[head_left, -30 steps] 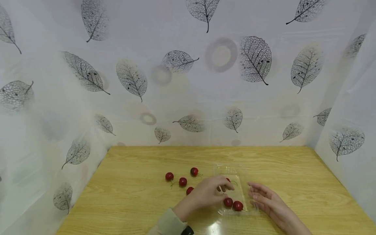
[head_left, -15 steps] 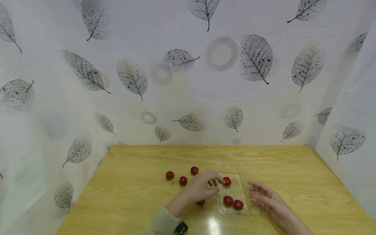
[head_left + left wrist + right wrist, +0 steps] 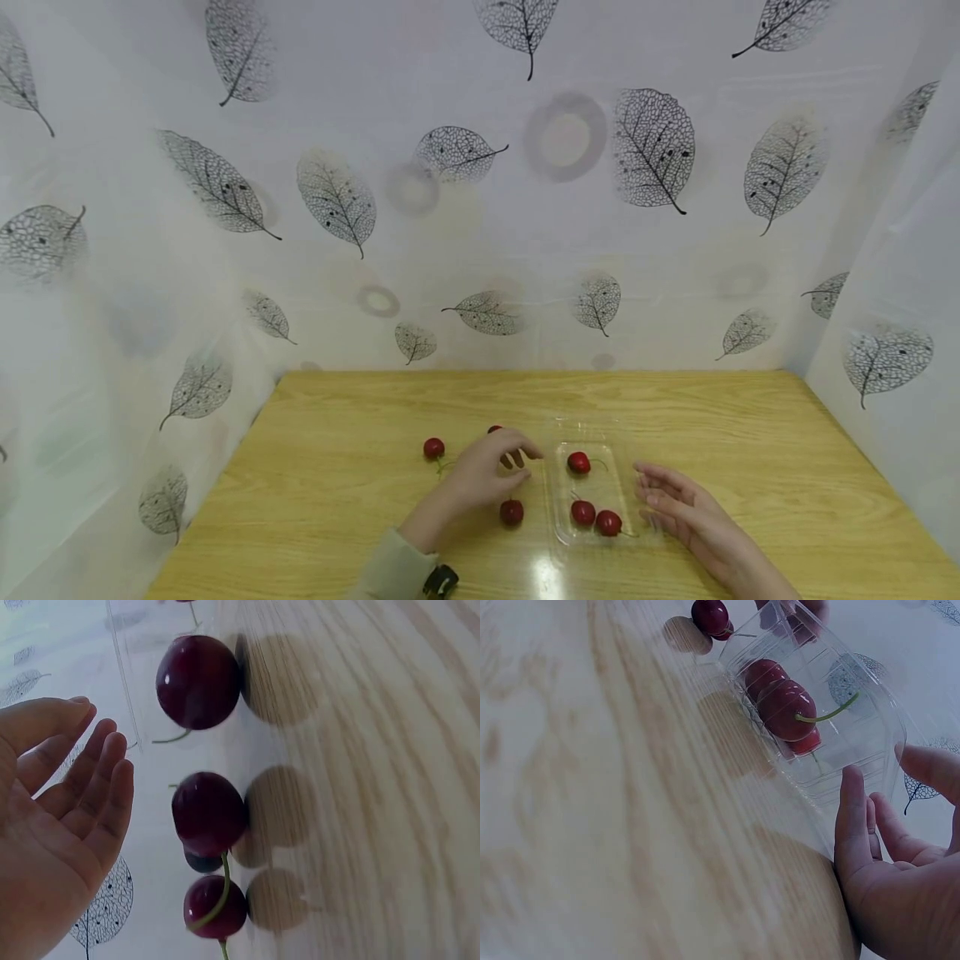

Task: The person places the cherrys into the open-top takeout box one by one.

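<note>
Just now, right of a dark-red cherry (image 3: 433,448) on the wooden table (image 3: 337,475), the left hand (image 3: 482,475) has been drawn back from the clear plastic container (image 3: 600,487), fingers loosely parted and nothing held; one placing is judged finished, with cherries still lying outside. On that hand's near side, a round, glossy cherry (image 3: 512,512) has been uncovered. Between the hands, three shiny, stemmed cherries (image 3: 582,512) are contained, the nearer two side by side. Beside them, the right hand (image 3: 690,521) is kept relaxed and empty; whether the plastic is touched cannot be told.
</note>
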Demonstrator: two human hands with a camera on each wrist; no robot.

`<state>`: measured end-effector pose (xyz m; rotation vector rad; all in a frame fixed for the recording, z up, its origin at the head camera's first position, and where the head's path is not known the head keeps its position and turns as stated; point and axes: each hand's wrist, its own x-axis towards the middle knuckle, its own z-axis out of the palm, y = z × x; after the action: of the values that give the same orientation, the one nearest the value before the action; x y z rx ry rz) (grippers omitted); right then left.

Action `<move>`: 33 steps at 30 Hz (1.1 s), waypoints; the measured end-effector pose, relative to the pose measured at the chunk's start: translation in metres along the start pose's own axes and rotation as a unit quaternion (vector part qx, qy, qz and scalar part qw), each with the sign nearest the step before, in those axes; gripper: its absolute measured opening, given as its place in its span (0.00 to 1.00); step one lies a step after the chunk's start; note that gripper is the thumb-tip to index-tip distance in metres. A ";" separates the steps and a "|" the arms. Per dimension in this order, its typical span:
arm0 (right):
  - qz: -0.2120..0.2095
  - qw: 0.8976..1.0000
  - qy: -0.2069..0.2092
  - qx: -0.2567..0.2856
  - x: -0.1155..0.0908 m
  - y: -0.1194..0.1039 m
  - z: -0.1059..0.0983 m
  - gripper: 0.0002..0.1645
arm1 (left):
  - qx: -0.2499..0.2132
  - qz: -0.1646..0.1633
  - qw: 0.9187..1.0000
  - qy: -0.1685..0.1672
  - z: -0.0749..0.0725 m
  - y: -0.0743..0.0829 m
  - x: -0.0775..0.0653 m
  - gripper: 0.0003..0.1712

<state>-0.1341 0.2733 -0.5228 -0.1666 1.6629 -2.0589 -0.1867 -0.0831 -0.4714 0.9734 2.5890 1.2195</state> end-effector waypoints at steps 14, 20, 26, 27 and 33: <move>0.001 1.000 -0.002 -0.001 0.000 0.000 -0.001 0.22 | -0.011 -0.019 0.999 0.041 -0.020 -0.017 -0.017 0.15; 0.001 1.000 0.004 -0.008 0.000 0.000 0.000 0.22 | -0.020 -0.027 0.998 0.057 -0.026 -0.024 -0.022 0.15; -0.002 1.000 0.004 -0.004 0.000 0.000 0.000 0.21 | -0.007 -0.034 0.996 0.080 -0.030 -0.033 -0.028 0.16; -0.002 1.000 0.003 -0.002 0.000 0.000 0.000 0.21 | -0.006 -0.035 0.996 0.084 -0.032 -0.034 -0.030 0.15; 0.001 1.000 -0.001 0.003 0.000 0.001 -0.001 0.21 | -0.020 -0.036 0.994 0.101 -0.040 -0.041 -0.038 0.15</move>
<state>-0.1346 0.2737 -0.5238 -0.1645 1.6547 -2.0618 -0.1914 -0.1505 -0.4805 0.7793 2.7103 1.4137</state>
